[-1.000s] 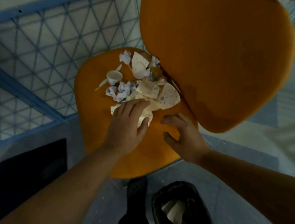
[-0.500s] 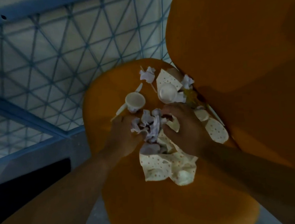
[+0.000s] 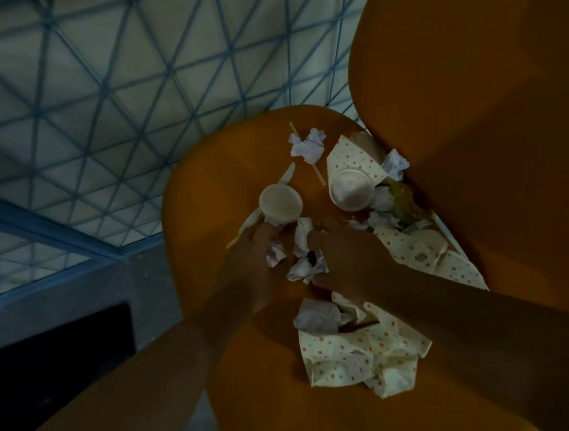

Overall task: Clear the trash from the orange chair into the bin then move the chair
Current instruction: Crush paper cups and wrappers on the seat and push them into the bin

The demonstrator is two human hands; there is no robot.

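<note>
Trash being gathered on orange chair [image 3: 226, 193].
Crumpled tissues [image 3: 306, 265] being clamped between left hand [image 3: 250, 270] and right hand [image 3: 345, 261], fingers curled inward; cups at 12 o'clock untouched.

Orange chair seat [image 3: 224, 172], molded, backrest rising at right. Directly on seat: two white cups [image 3: 280, 203], crumpled white paper wads [image 3: 307, 143], thin wooden sticks [image 3: 317, 174], polka-dot paper plates [image 3: 361, 356], one folded at near edge, others against backrest.
</note>
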